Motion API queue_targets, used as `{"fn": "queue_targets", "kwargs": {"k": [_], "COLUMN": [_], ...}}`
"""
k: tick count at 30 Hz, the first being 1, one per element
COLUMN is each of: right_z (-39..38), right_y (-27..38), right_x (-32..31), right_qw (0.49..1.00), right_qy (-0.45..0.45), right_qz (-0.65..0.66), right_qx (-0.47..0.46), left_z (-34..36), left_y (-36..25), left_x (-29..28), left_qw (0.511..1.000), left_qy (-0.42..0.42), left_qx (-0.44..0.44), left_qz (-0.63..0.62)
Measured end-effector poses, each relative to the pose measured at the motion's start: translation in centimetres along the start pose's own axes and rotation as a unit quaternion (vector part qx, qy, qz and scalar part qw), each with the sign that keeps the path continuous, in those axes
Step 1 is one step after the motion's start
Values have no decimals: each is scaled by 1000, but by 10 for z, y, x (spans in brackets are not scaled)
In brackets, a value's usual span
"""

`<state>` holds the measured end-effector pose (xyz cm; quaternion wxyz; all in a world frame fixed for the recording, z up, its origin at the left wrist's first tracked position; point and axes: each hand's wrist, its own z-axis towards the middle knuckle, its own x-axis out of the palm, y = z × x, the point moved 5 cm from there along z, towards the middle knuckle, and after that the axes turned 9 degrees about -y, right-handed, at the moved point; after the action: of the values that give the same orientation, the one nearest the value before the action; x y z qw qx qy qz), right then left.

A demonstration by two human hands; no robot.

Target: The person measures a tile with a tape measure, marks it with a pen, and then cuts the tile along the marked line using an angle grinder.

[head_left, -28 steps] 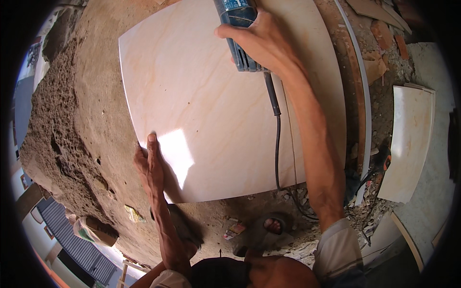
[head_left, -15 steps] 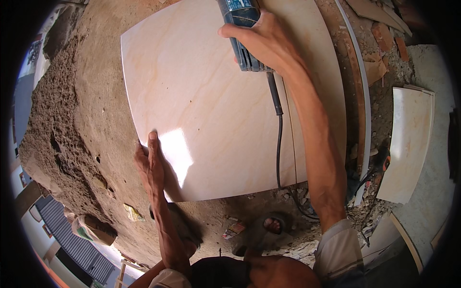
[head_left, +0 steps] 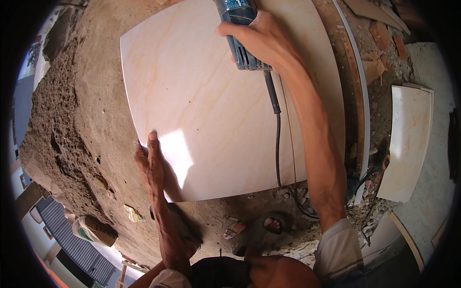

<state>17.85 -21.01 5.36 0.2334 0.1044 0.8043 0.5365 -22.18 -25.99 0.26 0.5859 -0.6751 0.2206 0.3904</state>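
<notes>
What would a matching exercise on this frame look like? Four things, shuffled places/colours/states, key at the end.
Things
1. Power tool
2. Left grip
3. Cord
4. Tile piece

Places, colours, states
A. Black, running over the large tile and off its near edge
B. Off to the right, beyond the long white strip
C. Blue, held in the right grip
D. At the left edge of the large tile

Pairs: 1-C, 2-D, 3-A, 4-B
</notes>
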Motion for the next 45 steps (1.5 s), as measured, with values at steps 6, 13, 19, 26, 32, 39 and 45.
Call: {"fn": "queue_targets", "kwargs": {"k": [6,13,19,26,32,39,45], "right_z": [12,20,21,12,13,13,5], "right_y": [0,1,8,8,3,1,-1], "right_x": [-1,2,-3,-6,-7,-5,-8], "right_qw": [999,999,999,997,997,991,996], "right_qy": [36,39,34,29,46,9,57], "right_qz": [-29,-28,-27,-65,-65,-114,-72], "right_qx": [-9,-3,-32,-2,1,69,13], "left_z": [-2,4,1,-3,0,-2,-1], "left_y": [-2,8,2,-7,-5,-5,-4], "left_x": [1,-1,-1,3,1,2,-1], "left_qw": [1000,999,999,1000,1000,999,1000], "left_qy": [-3,25,33,15,15,11,12], "left_qx": [0,-34,-33,-5,-4,-27,-17], "left_qz": [-16,31,26,-11,1,13,9]}}
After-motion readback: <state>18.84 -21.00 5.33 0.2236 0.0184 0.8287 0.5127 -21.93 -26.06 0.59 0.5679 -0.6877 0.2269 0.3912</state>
